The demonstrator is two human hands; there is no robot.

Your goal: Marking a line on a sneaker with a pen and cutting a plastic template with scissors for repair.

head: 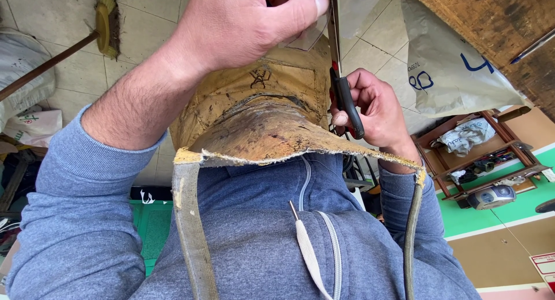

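Nearest: grey zip hoodie [243, 248], worn tan leather apron [260, 126] on webbing straps over lap.

R hand [376, 106] clenched round black-handled shears [347, 97], blades running up out of view at top.

L hand [243, 25] pinching thin pale sheet material [309, 37], thumb on top, right beside the blade.

Sheet looks light, floppy, prob. low-slip; hold near the cut line w/ thumb pressure or it'll sag. Shears look heavy & stiff, full-fist grip on handles.

Beyond: tiled floor, broom [104, 22], white sack [451, 63], wooden rack [491, 155] w/ small radio.
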